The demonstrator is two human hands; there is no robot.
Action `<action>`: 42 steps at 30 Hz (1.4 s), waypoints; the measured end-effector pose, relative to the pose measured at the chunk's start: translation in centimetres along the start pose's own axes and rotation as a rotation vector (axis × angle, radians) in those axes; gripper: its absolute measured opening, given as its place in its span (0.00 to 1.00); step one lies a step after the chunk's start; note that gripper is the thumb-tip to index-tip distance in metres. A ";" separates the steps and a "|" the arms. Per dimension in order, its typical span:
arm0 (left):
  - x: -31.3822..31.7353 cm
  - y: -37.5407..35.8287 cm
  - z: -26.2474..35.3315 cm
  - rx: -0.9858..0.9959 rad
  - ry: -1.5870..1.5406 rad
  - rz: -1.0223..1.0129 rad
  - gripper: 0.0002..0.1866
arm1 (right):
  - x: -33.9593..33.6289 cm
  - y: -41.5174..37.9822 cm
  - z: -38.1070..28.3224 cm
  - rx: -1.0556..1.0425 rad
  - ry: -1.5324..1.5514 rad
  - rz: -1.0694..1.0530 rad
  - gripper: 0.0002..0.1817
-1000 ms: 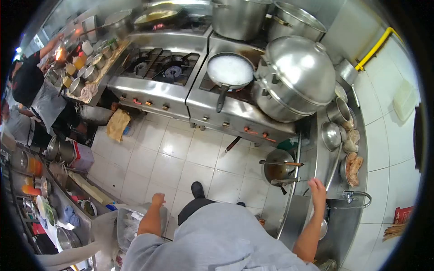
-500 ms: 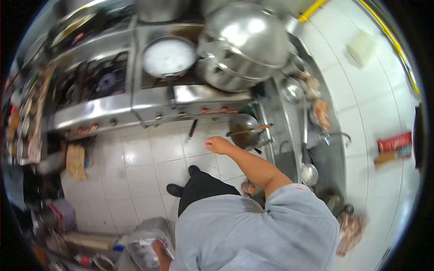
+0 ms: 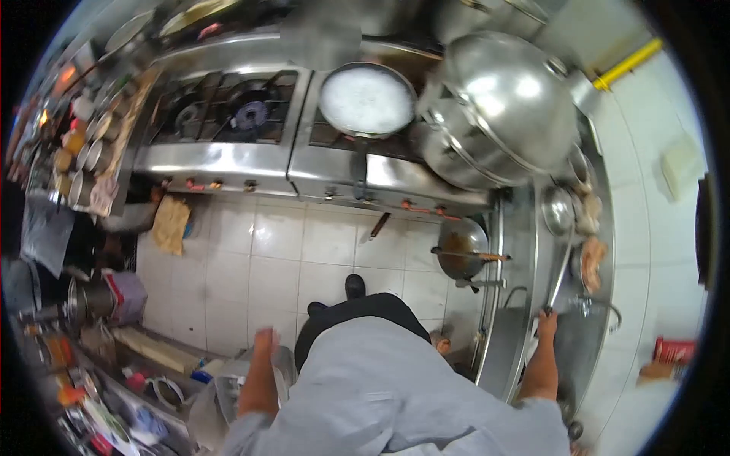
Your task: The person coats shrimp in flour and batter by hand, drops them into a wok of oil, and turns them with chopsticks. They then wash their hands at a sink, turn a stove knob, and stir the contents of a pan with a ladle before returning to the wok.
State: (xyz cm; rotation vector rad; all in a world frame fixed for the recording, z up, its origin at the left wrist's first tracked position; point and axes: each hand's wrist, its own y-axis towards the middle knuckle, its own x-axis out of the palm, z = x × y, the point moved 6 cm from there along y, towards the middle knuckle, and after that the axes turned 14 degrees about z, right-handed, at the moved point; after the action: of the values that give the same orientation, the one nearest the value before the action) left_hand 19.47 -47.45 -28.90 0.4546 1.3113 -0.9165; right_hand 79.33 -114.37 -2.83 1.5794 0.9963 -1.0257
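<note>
My right hand (image 3: 547, 325) is closed around the dark end of a long-handled metal ladle (image 3: 561, 273) at the sink counter on the right. The ladle's round bowl (image 3: 558, 210) rests farther up the counter, near other metal bowls. My left hand (image 3: 266, 342) hangs at the lower left, in front of a bin with a clear plastic liner (image 3: 226, 387); motion smears its fingers. On the stove, a black-handled pan (image 3: 366, 100) is filled with white, foamy content.
A large lidded steel pot (image 3: 509, 99) stands at the stove's right end. A wok (image 3: 462, 247) with a stick across it sits low beside the sink counter (image 3: 508, 346). A shelf of containers (image 3: 99, 156) lines the left. White floor tiles (image 3: 228, 281) lie between.
My right hand has moved from over the floor to the right and taken hold of the ladle's handle. My left hand has risen from the lined bin. The view has shifted.
</note>
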 end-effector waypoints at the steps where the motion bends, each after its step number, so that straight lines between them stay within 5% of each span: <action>1: 2.5 5.2 -1.8 -0.256 -0.167 -0.223 0.12 | 1.1 0.9 1.3 -0.041 -0.087 0.024 0.27; 3: -0.7 12.4 0.8 -0.987 -1.281 -0.036 0.18 | -2.0 -0.2 -2.8 0.045 -0.114 -0.037 0.25; 6: -4.9 22.8 6.7 -1.019 -1.379 -0.232 0.22 | -5.0 -0.6 -5.3 0.040 -0.038 -0.046 0.26; 9: -2.5 30.5 11.4 -1.050 -1.611 -0.345 0.25 | -9.8 -3.6 -9.3 0.030 -0.002 0.096 0.25; 12: -1.5 35.7 15.7 -1.176 -1.869 -0.422 0.28 | -12.8 -6.8 -6.6 0.225 0.265 0.182 0.17; 14: 0.6 38.2 17.5 -1.299 -2.087 -0.423 0.27 | -17.1 -11.9 -16.0 0.428 0.576 0.311 0.08; 16: 2.2 40.3 18.5 -1.274 -2.375 -0.360 0.24 | -19.3 -13.9 -20.0 0.501 0.670 0.314 0.09; 18: 3.8 41.9 18.9 -1.083 -2.602 -0.241 0.22 | -20.6 -14.6 -25.2 0.468 0.887 0.281 0.11; 27: 1.8 42.1 18.6 -1.156 -2.749 -0.210 0.11 | -19.7 -17.0 -45.3 0.117 1.385 -0.115 0.13; 31: 1.6 42.2 18.3 -1.041 -2.572 -0.112 0.10 | -17.9 -17.6 -48.2 0.081 1.408 -0.330 0.13; 42: 1.6 42.3 18.6 -1.082 -2.448 0.023 0.16 | -13.9 -21.4 -52.5 0.171 1.347 -0.357 0.10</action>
State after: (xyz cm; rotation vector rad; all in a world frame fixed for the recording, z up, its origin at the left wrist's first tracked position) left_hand 64.14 -37.03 -34.49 -1.2558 -0.6687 -0.0843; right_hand 62.81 -60.75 13.41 2.2897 2.1599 -0.0998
